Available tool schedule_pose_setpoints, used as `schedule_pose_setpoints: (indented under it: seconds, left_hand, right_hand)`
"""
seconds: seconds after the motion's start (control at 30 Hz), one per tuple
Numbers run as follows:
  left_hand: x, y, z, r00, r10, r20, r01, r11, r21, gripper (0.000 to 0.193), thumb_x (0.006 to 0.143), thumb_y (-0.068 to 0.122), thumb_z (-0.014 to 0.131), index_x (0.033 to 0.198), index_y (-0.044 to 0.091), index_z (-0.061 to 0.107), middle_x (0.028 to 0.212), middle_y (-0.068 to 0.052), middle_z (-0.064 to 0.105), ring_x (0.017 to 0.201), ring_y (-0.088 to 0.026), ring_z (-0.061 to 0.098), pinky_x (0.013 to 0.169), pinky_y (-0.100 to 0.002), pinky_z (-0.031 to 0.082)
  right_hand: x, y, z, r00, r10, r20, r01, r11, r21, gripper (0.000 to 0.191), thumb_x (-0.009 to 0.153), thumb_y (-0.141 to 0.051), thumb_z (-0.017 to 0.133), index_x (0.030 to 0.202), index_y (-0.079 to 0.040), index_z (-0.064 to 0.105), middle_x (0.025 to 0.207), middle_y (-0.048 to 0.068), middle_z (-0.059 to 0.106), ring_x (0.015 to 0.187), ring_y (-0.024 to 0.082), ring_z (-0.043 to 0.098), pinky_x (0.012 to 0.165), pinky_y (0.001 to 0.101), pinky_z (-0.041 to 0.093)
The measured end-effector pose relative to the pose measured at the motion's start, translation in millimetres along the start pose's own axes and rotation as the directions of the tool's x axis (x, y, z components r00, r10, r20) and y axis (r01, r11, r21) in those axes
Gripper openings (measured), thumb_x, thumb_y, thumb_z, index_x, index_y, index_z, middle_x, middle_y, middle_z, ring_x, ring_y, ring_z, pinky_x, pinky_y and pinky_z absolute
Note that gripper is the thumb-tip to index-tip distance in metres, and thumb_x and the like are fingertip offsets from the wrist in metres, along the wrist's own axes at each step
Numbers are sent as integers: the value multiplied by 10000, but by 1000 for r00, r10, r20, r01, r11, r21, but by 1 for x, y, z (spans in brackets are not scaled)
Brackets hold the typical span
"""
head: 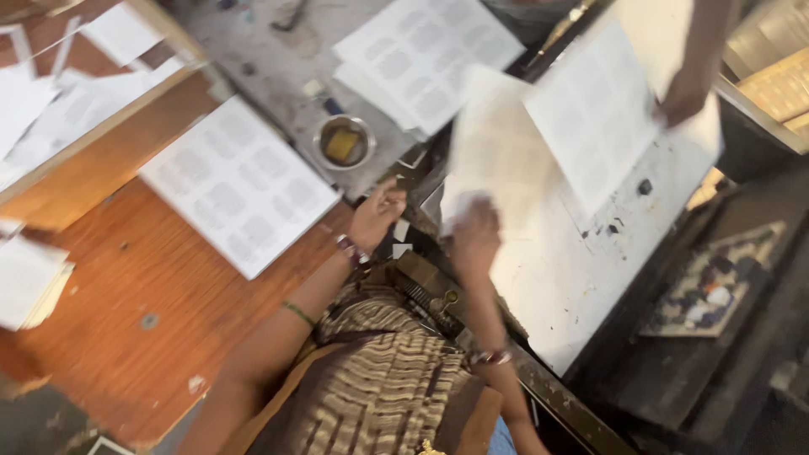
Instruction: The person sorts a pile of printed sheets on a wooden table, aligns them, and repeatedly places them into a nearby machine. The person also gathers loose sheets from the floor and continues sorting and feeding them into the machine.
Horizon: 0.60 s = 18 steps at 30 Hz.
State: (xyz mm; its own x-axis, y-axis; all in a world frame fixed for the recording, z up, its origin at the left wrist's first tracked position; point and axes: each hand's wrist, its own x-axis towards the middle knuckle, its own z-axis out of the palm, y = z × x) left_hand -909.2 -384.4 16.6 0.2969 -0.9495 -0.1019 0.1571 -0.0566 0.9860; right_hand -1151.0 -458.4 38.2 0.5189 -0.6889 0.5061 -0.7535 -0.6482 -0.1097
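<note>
— Head camera looking down: where are your hands?

— My right hand [474, 236] is closed on the near corner of a printed sheet [497, 143], which is blurred and lifted over the white press bed [573, 278]. My left hand [377, 215] is half open and holds nothing; it hovers at the edge of the wooden table [126, 337], just beside a stack of printed pages [238, 185].

— Anyone else there?

— Another person's hand [684, 97] pins a second sheet [594, 109] at the far side of the bed.

— Room to move?

— Bare wood lies open on my left. A small metal bowl [344, 141] sits just beyond my left fingers, and more pages [425, 59] lie past it. The bed's near edge runs diagonally beside my right forearm.
</note>
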Motion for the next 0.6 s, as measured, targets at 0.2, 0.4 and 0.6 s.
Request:
schedule_pose_setpoints:
  seconds: [0.2, 0.4, 0.6]
  left_hand:
    - [-47, 30, -100, 787, 83, -611, -82, 996, 29, 428, 1029, 136, 576, 1401, -73, 545, 1239, -108, 706, 1085, -168, 655, 976, -312, 529]
    - [-99, 12, -244, 625, 5, -781, -300, 925, -235, 368, 986, -25, 534, 1349, -56, 586, 1232, -108, 695, 1051, -166, 640, 935, -308, 522]
    - [-91, 5, -280, 518, -77, -852, 67, 997, -49, 272, 982, 12, 602, 1244, -30, 666, 1072, -152, 774, 911, -209, 706, 805, -336, 545]
  right_hand:
    - [18, -189, -46, 940, -162, 300, 32, 918, 396, 511, 984, -268, 652, 1439, -63, 545, 1561, 200, 444, 1455, 420, 377, 1095, 548, 376]
    - [36, -235, -37, 846, -283, 451, -11, 838, 545, 439, 980, -254, 622, 1370, -57, 578, 1496, 162, 501, 1414, 373, 425, 1095, 521, 402]
    - [34, -253, 38, 663, -430, 613, 83, 856, 510, 388, 925, -246, 669, 1256, -50, 618, 1329, 154, 578, 1380, 383, 458, 1055, 509, 426]
